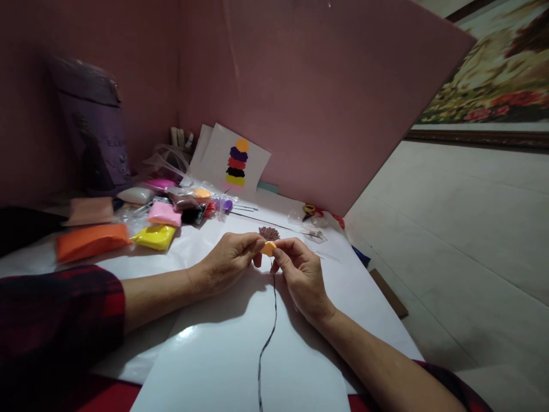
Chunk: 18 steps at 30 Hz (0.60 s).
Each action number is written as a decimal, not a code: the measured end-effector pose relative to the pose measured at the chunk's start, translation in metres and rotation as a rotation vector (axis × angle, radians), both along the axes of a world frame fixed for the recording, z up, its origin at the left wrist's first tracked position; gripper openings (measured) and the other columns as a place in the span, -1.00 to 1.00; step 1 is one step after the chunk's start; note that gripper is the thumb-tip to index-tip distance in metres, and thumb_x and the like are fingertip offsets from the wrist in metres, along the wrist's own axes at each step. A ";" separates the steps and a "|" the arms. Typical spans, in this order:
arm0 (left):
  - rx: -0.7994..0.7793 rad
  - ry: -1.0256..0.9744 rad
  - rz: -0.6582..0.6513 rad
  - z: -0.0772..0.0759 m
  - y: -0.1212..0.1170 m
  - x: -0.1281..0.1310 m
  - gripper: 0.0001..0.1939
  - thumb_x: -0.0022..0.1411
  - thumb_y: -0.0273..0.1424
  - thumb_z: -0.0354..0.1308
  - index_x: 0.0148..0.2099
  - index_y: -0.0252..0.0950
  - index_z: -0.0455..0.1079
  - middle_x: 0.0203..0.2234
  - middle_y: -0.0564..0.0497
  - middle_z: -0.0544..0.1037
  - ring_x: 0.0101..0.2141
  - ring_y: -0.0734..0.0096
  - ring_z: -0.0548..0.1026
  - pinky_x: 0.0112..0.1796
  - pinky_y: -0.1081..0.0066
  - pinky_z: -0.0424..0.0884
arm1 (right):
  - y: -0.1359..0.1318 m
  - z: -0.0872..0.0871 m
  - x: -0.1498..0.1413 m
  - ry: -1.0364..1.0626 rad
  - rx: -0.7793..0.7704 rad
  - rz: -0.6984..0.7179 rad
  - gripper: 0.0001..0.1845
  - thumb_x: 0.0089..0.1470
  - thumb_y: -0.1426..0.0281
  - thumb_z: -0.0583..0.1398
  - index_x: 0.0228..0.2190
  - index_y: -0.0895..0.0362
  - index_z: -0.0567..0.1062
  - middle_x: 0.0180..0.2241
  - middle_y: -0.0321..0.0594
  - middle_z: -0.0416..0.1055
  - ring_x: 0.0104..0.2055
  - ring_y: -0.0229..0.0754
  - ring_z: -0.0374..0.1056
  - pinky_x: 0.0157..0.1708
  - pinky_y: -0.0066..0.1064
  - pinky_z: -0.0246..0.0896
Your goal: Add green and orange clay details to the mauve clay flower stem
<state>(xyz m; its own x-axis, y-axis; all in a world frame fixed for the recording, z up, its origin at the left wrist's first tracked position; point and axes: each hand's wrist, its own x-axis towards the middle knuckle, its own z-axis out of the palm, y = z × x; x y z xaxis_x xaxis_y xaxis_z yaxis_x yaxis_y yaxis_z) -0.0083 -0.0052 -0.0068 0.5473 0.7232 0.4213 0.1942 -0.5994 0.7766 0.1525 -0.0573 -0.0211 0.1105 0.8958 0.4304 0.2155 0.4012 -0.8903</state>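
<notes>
Both hands meet over a white sheet [240, 355] on the table. My left hand [229, 260] and my right hand [300, 272] pinch a small orange clay piece [268, 248] between their fingertips. A thin dark wire [268, 337] hangs down from the piece towards me across the sheet. Just behind the fingers lies a small brown frilled clay disc [269, 233].
Packets of clay lie at the left: orange [92, 240], yellow [155, 236], pink [164, 214], white [136, 195]. A card with stacked colour blobs [237, 162] leans on the pink board [317, 86]. Scissors [309, 210] lie at the back right. A purple bag [96, 126] stands behind.
</notes>
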 end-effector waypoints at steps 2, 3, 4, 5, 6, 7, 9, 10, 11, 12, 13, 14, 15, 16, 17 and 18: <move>-0.004 -0.007 -0.007 0.000 0.000 0.000 -0.60 0.32 -0.27 -0.06 -0.49 -0.33 0.37 -0.62 0.07 0.41 -0.56 0.51 0.32 -0.45 0.49 0.25 | 0.000 0.000 0.000 0.002 0.001 0.002 -0.92 0.13 0.37 0.23 -0.37 0.12 0.49 -0.45 -0.33 0.42 -0.52 -0.32 0.31 -0.46 -0.42 0.27; -0.006 -0.008 -0.013 0.001 0.000 0.000 -0.63 0.31 -0.28 -0.04 -0.49 -0.33 0.39 -0.61 0.07 0.43 -0.55 0.51 0.33 -0.45 0.49 0.25 | 0.000 0.000 0.000 0.003 0.001 0.004 -0.92 0.14 0.36 0.22 -0.37 0.12 0.49 -0.45 -0.33 0.42 -0.52 -0.32 0.31 -0.46 -0.42 0.27; -0.008 -0.009 -0.018 0.001 0.000 0.000 -0.66 0.29 -0.30 -0.01 -0.47 -0.33 0.41 -0.61 0.07 0.45 -0.54 0.50 0.34 -0.44 0.49 0.26 | 0.000 0.000 0.000 0.006 0.000 0.006 -0.91 0.14 0.36 0.22 -0.37 0.12 0.49 -0.45 -0.32 0.43 -0.51 -0.32 0.31 -0.46 -0.42 0.26; -0.013 -0.013 -0.023 0.001 0.000 0.001 -0.70 0.27 -0.32 0.02 -0.44 -0.34 0.44 -0.60 0.07 0.46 -0.53 0.50 0.36 -0.44 0.49 0.27 | 0.000 0.000 0.001 0.008 -0.003 0.008 -0.91 0.14 0.36 0.22 -0.37 0.13 0.49 -0.45 -0.32 0.43 -0.51 -0.31 0.31 -0.46 -0.42 0.26; -0.020 -0.015 -0.025 0.001 0.001 0.001 -0.75 0.24 -0.35 0.05 -0.40 -0.34 0.47 -0.58 0.06 0.48 -0.52 0.49 0.38 -0.43 0.49 0.27 | 0.000 -0.001 0.001 0.008 -0.007 0.011 -0.91 0.14 0.36 0.23 -0.37 0.13 0.49 -0.45 -0.31 0.43 -0.51 -0.31 0.31 -0.46 -0.42 0.26; -0.026 -0.016 -0.020 0.001 0.001 0.001 -0.79 0.21 -0.37 0.08 -0.37 -0.34 0.49 -0.57 0.06 0.50 -0.51 0.48 0.39 -0.43 0.49 0.27 | 0.000 -0.001 0.001 0.008 -0.010 0.013 -0.91 0.13 0.36 0.23 -0.37 0.13 0.49 -0.45 -0.31 0.44 -0.51 -0.31 0.31 -0.46 -0.42 0.25; -0.026 -0.001 -0.001 0.000 0.001 0.002 -0.81 0.18 -0.39 0.11 -0.33 -0.36 0.52 -0.56 0.05 0.52 -0.51 0.49 0.38 -0.44 0.50 0.25 | 0.001 -0.002 0.001 0.010 -0.015 0.015 -0.90 0.13 0.35 0.23 -0.37 0.13 0.50 -0.45 -0.31 0.44 -0.52 -0.31 0.31 -0.47 -0.43 0.25; -0.017 0.014 0.013 0.000 0.001 0.002 -0.81 0.17 -0.38 0.12 -0.32 -0.36 0.53 -0.56 0.05 0.52 -0.52 0.50 0.36 -0.46 0.50 0.24 | 0.001 -0.002 0.001 0.015 -0.019 0.018 -0.90 0.13 0.35 0.24 -0.36 0.13 0.50 -0.45 -0.31 0.44 -0.52 -0.31 0.31 -0.48 -0.43 0.24; -0.005 0.032 0.024 -0.001 0.000 0.002 -0.80 0.17 -0.37 0.12 -0.31 -0.36 0.54 -0.57 0.05 0.51 -0.54 0.50 0.33 -0.47 0.50 0.22 | 0.001 -0.002 0.001 0.025 -0.023 0.025 -0.90 0.13 0.34 0.24 -0.36 0.13 0.50 -0.45 -0.32 0.44 -0.52 -0.31 0.30 -0.48 -0.44 0.25; 0.009 0.048 0.031 -0.001 0.000 0.002 -0.79 0.16 -0.36 0.13 -0.31 -0.36 0.55 -0.59 0.06 0.50 -0.55 0.51 0.31 -0.49 0.50 0.20 | 0.001 -0.002 0.001 0.035 -0.026 0.036 -0.90 0.13 0.34 0.24 -0.35 0.13 0.50 -0.45 -0.32 0.44 -0.52 -0.31 0.31 -0.47 -0.44 0.25; 0.023 0.059 0.036 -0.002 0.000 0.002 -0.79 0.16 -0.35 0.13 -0.31 -0.35 0.55 -0.60 0.07 0.48 -0.55 0.51 0.31 -0.49 0.51 0.19 | 0.001 -0.003 0.001 0.042 -0.026 0.047 -0.90 0.13 0.35 0.24 -0.35 0.13 0.50 -0.45 -0.32 0.45 -0.51 -0.31 0.31 -0.47 -0.44 0.26; 0.034 0.066 0.037 -0.002 0.000 0.002 -0.79 0.17 -0.35 0.13 -0.30 -0.35 0.55 -0.61 0.08 0.48 -0.55 0.51 0.31 -0.49 0.51 0.19 | 0.001 -0.003 0.001 0.045 -0.022 0.055 -0.91 0.13 0.35 0.24 -0.35 0.13 0.51 -0.45 -0.32 0.45 -0.50 -0.31 0.32 -0.46 -0.44 0.27; 0.040 0.069 0.040 -0.003 0.000 0.002 -0.79 0.17 -0.35 0.13 -0.30 -0.34 0.56 -0.60 0.08 0.49 -0.55 0.51 0.32 -0.48 0.50 0.19 | 0.001 -0.003 0.002 0.042 -0.015 0.062 -0.91 0.13 0.36 0.24 -0.35 0.13 0.51 -0.44 -0.32 0.46 -0.50 -0.31 0.32 -0.45 -0.44 0.28; 0.045 0.074 0.044 -0.003 0.000 0.002 -0.79 0.17 -0.35 0.13 -0.30 -0.34 0.56 -0.58 0.07 0.50 -0.54 0.51 0.33 -0.47 0.50 0.20 | 0.001 -0.003 0.002 0.037 -0.004 0.066 -0.92 0.14 0.37 0.23 -0.35 0.13 0.51 -0.44 -0.31 0.46 -0.50 -0.31 0.33 -0.45 -0.44 0.28; 0.047 0.082 0.051 -0.003 0.000 0.002 -0.79 0.18 -0.35 0.13 -0.30 -0.34 0.56 -0.56 0.05 0.53 -0.53 0.50 0.35 -0.45 0.49 0.21 | 0.001 -0.003 0.002 0.030 0.006 0.069 -0.91 0.14 0.37 0.23 -0.35 0.13 0.52 -0.43 -0.31 0.47 -0.49 -0.31 0.33 -0.45 -0.44 0.28; 0.050 0.089 0.061 -0.003 0.001 0.001 -0.79 0.19 -0.35 0.12 -0.30 -0.34 0.56 -0.54 0.04 0.54 -0.52 0.49 0.36 -0.44 0.48 0.21 | 0.001 -0.003 0.002 0.024 0.013 0.071 -0.91 0.15 0.37 0.22 -0.34 0.13 0.52 -0.43 -0.31 0.47 -0.49 -0.31 0.33 -0.45 -0.44 0.28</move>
<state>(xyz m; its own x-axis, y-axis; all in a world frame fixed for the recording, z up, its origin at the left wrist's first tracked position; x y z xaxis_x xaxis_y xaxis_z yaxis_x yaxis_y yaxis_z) -0.0070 -0.0047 -0.0102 0.5397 0.7355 0.4095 0.2985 -0.6220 0.7239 0.1547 -0.0562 -0.0239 0.0571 0.8959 0.4405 0.1648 0.4267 -0.8893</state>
